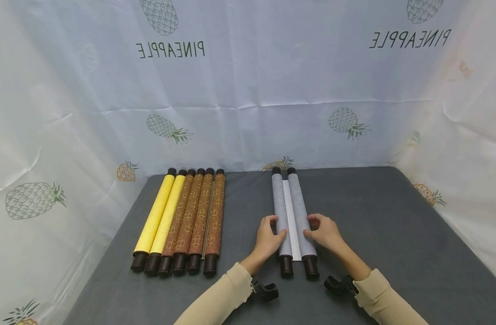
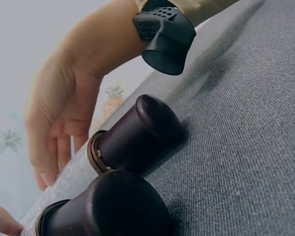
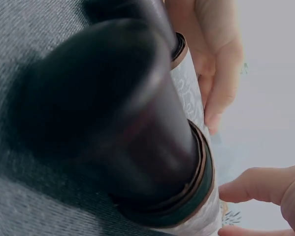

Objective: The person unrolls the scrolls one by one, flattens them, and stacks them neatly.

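Note:
A pale grey scroll [image 1: 299, 203] lies lengthwise on the table, rolled from both sides with a narrow white strip [image 1: 291, 221] showing between the two rolls. Dark knobs [image 2: 137, 130] cap the rolls' ends. My left hand [image 1: 268, 239] holds the left roll near its lower end, thumb on the inner side and fingers at the outer side. On the right roll, my right hand [image 1: 324, 232] has its thumb low and its fingers higher up, pinching the outer side. The right wrist view shows the right roll's knob [image 3: 137, 123] large and close, with the right thumb and finger at the patterned roll.
Left of the hands, two yellow scrolls [image 1: 155, 216] and several brown patterned scrolls [image 1: 197, 216] lie side by side. Dark grey cloth covers the table [image 1: 373, 216]. A pineapple-print curtain [image 1: 248, 81] rises at the back and sides. Each wrist wears a black device [image 1: 266, 291].

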A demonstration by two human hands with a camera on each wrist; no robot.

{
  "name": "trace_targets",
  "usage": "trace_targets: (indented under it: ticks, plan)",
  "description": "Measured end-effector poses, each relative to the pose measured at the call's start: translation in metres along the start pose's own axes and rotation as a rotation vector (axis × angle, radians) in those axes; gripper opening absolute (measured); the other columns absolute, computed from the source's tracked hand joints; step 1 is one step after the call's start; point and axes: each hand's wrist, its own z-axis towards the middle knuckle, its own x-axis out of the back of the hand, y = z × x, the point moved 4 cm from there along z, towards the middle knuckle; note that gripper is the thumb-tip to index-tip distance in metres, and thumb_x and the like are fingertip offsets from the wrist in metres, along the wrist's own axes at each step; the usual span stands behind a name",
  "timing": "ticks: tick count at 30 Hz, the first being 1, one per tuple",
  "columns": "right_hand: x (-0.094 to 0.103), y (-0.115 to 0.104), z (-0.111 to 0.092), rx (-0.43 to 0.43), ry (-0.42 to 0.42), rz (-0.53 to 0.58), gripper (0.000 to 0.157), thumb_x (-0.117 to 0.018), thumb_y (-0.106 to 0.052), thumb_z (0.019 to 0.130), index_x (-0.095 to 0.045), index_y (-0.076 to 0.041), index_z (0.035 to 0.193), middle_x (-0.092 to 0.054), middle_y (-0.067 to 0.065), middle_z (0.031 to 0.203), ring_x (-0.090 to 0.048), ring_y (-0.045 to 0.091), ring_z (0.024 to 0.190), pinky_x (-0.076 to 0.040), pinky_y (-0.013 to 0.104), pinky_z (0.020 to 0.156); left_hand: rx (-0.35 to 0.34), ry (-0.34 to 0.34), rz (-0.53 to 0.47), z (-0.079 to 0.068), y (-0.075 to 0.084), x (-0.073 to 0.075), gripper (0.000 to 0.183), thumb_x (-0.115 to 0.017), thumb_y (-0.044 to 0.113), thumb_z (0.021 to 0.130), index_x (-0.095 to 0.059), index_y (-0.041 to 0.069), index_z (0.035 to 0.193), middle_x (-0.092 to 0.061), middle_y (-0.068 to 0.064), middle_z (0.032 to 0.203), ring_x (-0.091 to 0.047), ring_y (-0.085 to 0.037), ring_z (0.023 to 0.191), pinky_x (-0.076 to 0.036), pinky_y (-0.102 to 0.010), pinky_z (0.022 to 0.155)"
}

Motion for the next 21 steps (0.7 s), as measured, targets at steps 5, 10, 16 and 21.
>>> trace_targets:
  ticks: [5,10,16,21]
  plan:
    - [-0.0012,-0.0034,-0.0015,0.096,0.004,-0.026,0.053,-0.067,-0.004,0.077,-0.054,0.013,0.126,-0.057,0.033,0.128,-0.058,0.047,0.115,-0.050,0.053,0.094,-0.011,-0.003,0.017,-0.0012,-0.0001,0.0021,0.038,-0.066,0.009,0.080,-0.058,-0.002,0.115,-0.060,-0.018,0.116,-0.058,-0.033,0.111,-0.046,-0.041,0.098]
    - [-0.0042,-0.0057,-0.0018,0.162,-0.008,-0.037,0.053,-0.062,0.000,0.077,-0.054,0.012,0.127,-0.046,0.032,0.141,-0.046,0.049,0.130,-0.044,0.055,0.102,-0.033,-0.025,0.021,-0.0009,-0.0001,0.0038,0.038,-0.063,0.006,0.080,-0.058,-0.004,0.116,-0.058,-0.021,0.128,-0.055,-0.035,0.122,-0.043,-0.046,0.106]
    - [-0.0051,-0.0067,-0.0026,0.199,0.000,-0.046,0.054,-0.059,0.002,0.075,-0.054,0.012,0.128,-0.043,0.032,0.144,-0.044,0.050,0.131,-0.042,0.058,0.103,-0.059,-0.082,0.039,-0.0010,0.0013,0.0053,0.043,-0.055,0.002,0.083,-0.056,-0.003,0.125,-0.048,-0.022,0.144,-0.046,-0.039,0.135,-0.037,-0.052,0.111]
    - [-0.0049,-0.0056,-0.0032,0.201,-0.008,-0.038,0.052,-0.057,0.004,0.077,-0.054,0.012,0.128,-0.042,0.032,0.144,-0.042,0.050,0.133,-0.040,0.058,0.105,-0.099,-0.128,0.062,-0.0006,0.0023,0.0070,0.048,-0.048,-0.003,0.084,-0.052,-0.004,0.132,-0.041,-0.022,0.150,-0.039,-0.039,0.141,-0.034,-0.053,0.113]
